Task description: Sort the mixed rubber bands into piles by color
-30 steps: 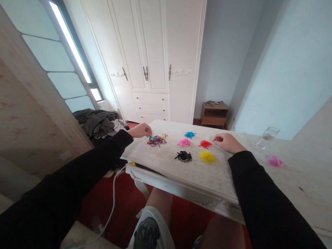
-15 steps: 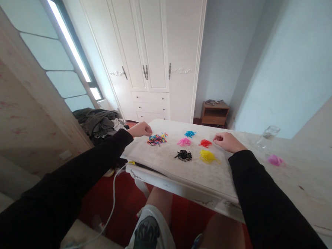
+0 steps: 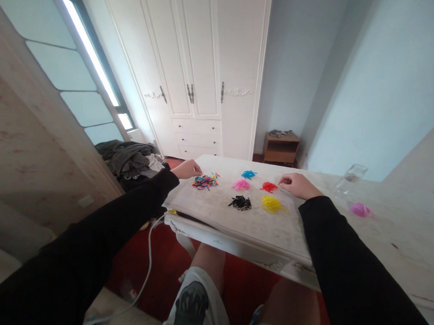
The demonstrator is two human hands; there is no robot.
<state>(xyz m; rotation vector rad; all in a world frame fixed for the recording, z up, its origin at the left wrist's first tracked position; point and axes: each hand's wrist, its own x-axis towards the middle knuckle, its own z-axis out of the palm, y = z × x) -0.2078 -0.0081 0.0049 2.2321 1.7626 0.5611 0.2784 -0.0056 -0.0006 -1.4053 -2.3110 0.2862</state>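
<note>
My left hand (image 3: 188, 169) is over the upper left edge of a mixed multicoloured pile of small rubber bands (image 3: 205, 182). Its fingertips are drawn together; anything between them is too small to make out. At the right, my right hand (image 3: 299, 184) rests with curled fingers just beside a pile of red rubber bands (image 3: 269, 187); whatever it may hold is hidden. Between the hands lie separate piles of blue bands (image 3: 249, 175), pink bands (image 3: 241, 184), black bands (image 3: 240, 203) and yellow bands (image 3: 272, 204).
The piles lie on a white table (image 3: 207, 208) with a carved front edge. Toward its right stand a clear glass container (image 3: 350, 179) and a pinkish-purple bundle (image 3: 360, 209). A white cable (image 3: 149, 256) hangs at the front left corner. Dark clothes (image 3: 126, 160) are heaped beyond the left side.
My left hand has shifted slightly to the right over the mixed pile. My right hand and the sorted colour piles look unchanged.
</note>
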